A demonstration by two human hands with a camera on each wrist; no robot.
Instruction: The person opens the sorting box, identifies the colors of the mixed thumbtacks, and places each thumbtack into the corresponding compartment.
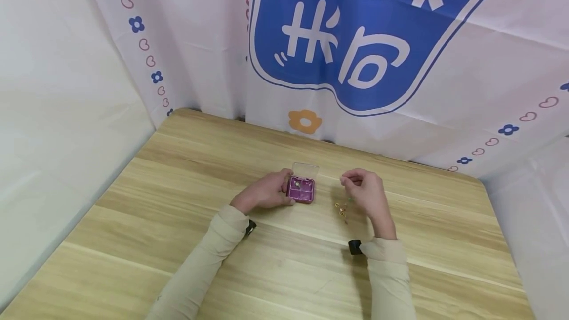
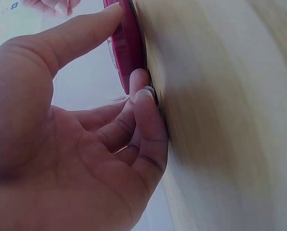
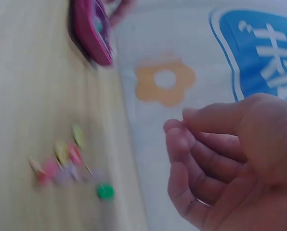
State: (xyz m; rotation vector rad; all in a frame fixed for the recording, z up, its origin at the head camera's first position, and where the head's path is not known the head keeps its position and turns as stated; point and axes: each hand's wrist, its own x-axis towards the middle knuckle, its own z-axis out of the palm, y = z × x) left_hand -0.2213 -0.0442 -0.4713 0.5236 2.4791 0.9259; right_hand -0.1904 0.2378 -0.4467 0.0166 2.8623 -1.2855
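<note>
My left hand [image 1: 268, 190] grips a small purple box [image 1: 302, 201] by its left side, thumb at the near corner and fingers at the far side. The box has a clear lid [image 1: 305, 169] standing raised and several square compartments. A small piece [image 1: 297, 184] sits in the far left compartment. To the right, my right hand [image 1: 366, 192] is held above the table, thumb and index fingertips together; I cannot tell whether they pinch anything. Below it lie several small coloured studs with thin pins [image 3: 61, 166], yellow and pink ones among them. A green stud [image 3: 105, 192] lies beside them.
The pieces and box stand on a wood-grain table [image 1: 284, 265]. Behind it hangs a white cloth with a blue printed sign [image 1: 320, 75] and an orange flower [image 1: 305, 121]. Black bands [image 1: 354, 247] sit at both wrists, by the beige sleeves.
</note>
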